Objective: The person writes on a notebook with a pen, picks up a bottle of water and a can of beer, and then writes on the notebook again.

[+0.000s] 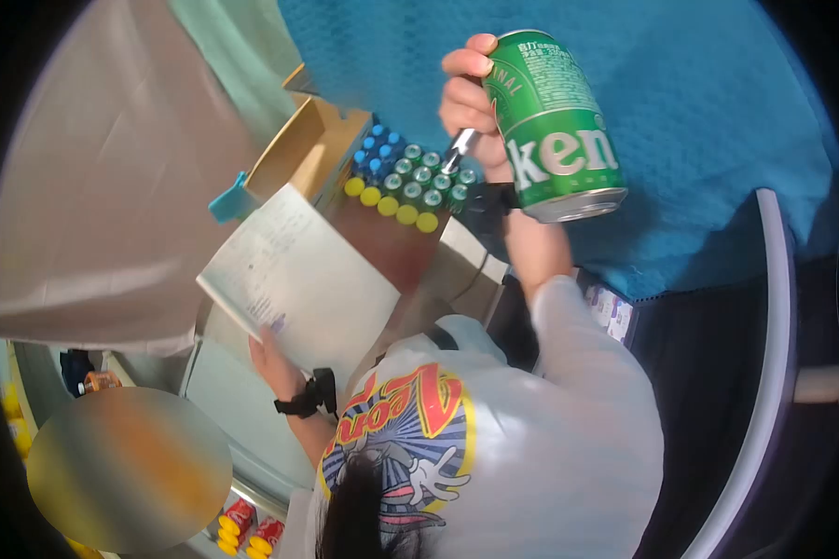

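My right hand (468, 98) is raised at the top, its fingers wrapped round a green beer can (559, 130). The can is tilted, with its white lettering and silver base showing. A slim silver-and-black object (460, 149), pen-like, sticks out below the same hand. My left hand (275, 366) grips the lower edge of an open notebook (331, 289) with handwriting on its left page. The thumb shows at the edge; the other fingers are mostly hidden under it. A black band with a small device is on my left wrist, and a dark band crosses my right wrist.
Rows of blue-capped bottles (375, 149), green cans (424, 177) and yellow-topped containers (388, 206) stand beyond the notebook, beside an open cardboard box (312, 144). Blue cloth (699, 140) hangs at right. Red packages (238, 515) sit at lower left. A pale curved bar (769, 363) stands at right.
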The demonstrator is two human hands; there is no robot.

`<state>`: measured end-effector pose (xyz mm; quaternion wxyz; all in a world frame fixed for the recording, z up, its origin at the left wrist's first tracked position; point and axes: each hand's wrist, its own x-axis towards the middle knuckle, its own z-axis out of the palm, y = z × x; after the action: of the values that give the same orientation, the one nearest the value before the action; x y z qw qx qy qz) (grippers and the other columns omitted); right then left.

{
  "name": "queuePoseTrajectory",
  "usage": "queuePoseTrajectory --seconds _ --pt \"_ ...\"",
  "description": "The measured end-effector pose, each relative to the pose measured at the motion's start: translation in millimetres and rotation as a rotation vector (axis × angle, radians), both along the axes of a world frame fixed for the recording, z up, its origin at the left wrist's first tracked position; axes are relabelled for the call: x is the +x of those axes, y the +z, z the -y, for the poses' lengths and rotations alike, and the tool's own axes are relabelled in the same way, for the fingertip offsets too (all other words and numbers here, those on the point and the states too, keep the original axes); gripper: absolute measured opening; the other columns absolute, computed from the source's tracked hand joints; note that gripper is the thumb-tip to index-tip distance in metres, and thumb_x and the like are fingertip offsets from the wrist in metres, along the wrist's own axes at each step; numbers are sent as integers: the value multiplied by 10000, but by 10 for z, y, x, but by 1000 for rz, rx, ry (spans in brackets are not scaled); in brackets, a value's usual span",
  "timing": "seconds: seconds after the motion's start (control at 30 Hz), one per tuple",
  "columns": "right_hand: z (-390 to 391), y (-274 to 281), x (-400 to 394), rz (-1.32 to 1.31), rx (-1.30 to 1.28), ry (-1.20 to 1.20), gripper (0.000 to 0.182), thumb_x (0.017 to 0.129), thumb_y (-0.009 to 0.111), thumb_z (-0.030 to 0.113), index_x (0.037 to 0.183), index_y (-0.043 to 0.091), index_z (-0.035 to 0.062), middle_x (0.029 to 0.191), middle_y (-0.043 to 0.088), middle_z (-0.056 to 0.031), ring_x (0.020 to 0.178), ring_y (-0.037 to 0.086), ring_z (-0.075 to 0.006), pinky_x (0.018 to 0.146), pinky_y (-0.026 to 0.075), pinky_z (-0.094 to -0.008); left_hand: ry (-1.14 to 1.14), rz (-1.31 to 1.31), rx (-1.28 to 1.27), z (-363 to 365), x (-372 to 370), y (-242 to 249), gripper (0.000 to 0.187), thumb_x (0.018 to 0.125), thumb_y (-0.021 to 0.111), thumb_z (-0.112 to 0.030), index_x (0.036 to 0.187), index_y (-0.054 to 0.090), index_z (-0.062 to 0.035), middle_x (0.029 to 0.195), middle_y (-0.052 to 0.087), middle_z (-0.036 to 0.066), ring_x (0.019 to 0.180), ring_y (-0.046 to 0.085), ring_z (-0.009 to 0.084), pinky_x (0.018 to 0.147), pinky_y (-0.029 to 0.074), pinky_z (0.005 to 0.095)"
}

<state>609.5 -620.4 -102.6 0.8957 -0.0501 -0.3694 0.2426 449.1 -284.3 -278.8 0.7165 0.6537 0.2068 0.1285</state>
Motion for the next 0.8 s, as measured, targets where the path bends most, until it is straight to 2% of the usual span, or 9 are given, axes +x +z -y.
queuePoseTrajectory --seconds 0.03,0.1,0.2,0.33,0.47,0.8 --pt "-56 48 25 -49 92 33 259 768 590 104 1003 544 5 927 540 -109 486 342 -83 363 281 -175 -8 3 -13 -17 -1 -24 331 913 425 -190 1150 450 39 1041 541 112 930 522 167 795 424 300" --pt "-172 181 -1 21 312 219 189 774 549 30 961 579 25 869 572 -85 455 327 -85 343 259 -176 -14 41 -76 29 14 -13 327 915 422 -187 1152 443 37 1058 536 119 935 526 174 802 426 304" --pt "-183 174 62 66 444 444 262 747 572 73 1008 573 52 926 565 -73 489 322 -101 389 269 -205 4 80 -105 86 6 31 319 918 416 -183 1150 435 35 1069 531 125 931 535 183 809 430 309" --pt "-257 283 11 21 639 520 234 750 522 92 972 591 61 958 590 -45 481 308 -98 371 249 -190 58 85 -58 142 41 42 314 919 409 -179 1147 423 37 1062 532 128 928 542 191 812 434 313" --pt "-424 415 -114 -53 909 629 247 791 546 191 993 570 52 902 583 -60 472 300 -99 362 242 -198 62 73 -77 131 43 49 313 920 410 -182 1141 420 39 1062 528 134 931 539 194 811 436 312" --pt "-410 509 -178 -102 909 650 285 784 566 226 1000 557 40 908 573 -74 473 304 -99 362 241 -196 92 50 -44 142 82 69 308 921 413 -194 1121 428 39 1047 531 132 905 546 191 787 449 314"
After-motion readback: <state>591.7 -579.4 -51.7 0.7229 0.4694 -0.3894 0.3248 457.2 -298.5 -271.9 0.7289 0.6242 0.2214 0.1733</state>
